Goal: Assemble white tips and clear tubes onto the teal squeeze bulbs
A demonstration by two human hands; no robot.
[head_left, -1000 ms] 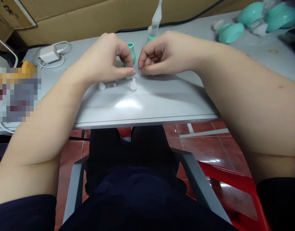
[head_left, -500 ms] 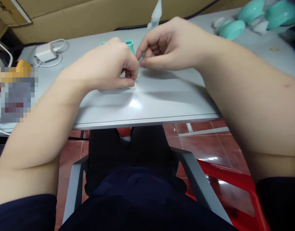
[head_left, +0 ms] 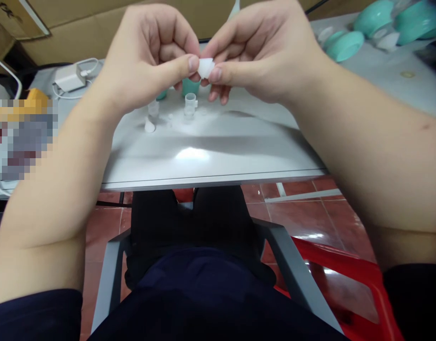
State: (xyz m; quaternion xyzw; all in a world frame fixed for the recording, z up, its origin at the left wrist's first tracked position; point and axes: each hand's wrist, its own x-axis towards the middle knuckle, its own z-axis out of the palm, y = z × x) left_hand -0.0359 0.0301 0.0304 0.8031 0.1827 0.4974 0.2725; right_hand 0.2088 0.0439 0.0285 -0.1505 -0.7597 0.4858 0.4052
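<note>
pinching one small white piece (head_left: 205, 68) from both sides: left hand (head_left: 161, 54) has its left edge between thumb and index, right hand (head_left: 260, 52) has the right edge the same way. both hands closed down at the tips only, other fingers loosely curled; right's lower fingers hang just below the piece. piece is up off the table (head_left: 218, 161), between the hands.

below and behind it, partly covered by the fingers: teal pot (head_left: 191, 87), with a second teal part (head_left: 162, 95) just left of it, mostly hidden. nearer the body, clear cup (head_left: 190, 105) stands upright, small tab on its right side. to its left, tiny clear bit (head_left: 170, 118), then clear tube (head_left: 153, 109), with white cone (head_left: 150, 125) just in front of that. pale tip (head_left: 235, 9) pokes up behind the right hand.

farther out: white charger (head_left: 69, 78) plus cable at far left, yellow thing (head_left: 39, 98) nearer, next to a pixelated patch. teal bulbs (head_left: 344, 46) grouped at far right, cardboard (head_left: 90, 28) along the back.
</note>
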